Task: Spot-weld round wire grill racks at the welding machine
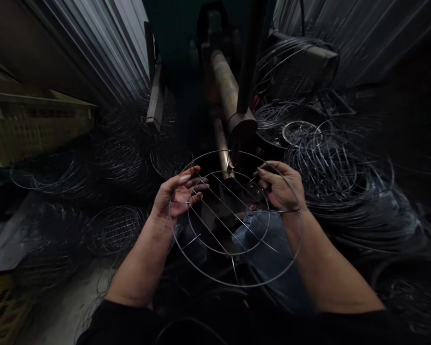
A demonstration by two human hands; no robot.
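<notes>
I hold a round wire rack (233,282), two concentric rings crossed by several straight wires, in front of me with both hands. My left hand (177,194) pinches the crossing wires at the rack's left side, thumb on top. My right hand (280,187) is closed on the wires at its right side. The rack's far edge sits under the dark tip of a welding machine arm (241,125), where a small glow shows. My knees in blue jeans (269,244) are visible through the rack.
Heaps of wire rings lie to the right (345,177), and finished wire racks are scattered on the floor to the left (115,230). A yellow crate (28,124) stands far left. Corrugated metal walls (104,43) close in both sides.
</notes>
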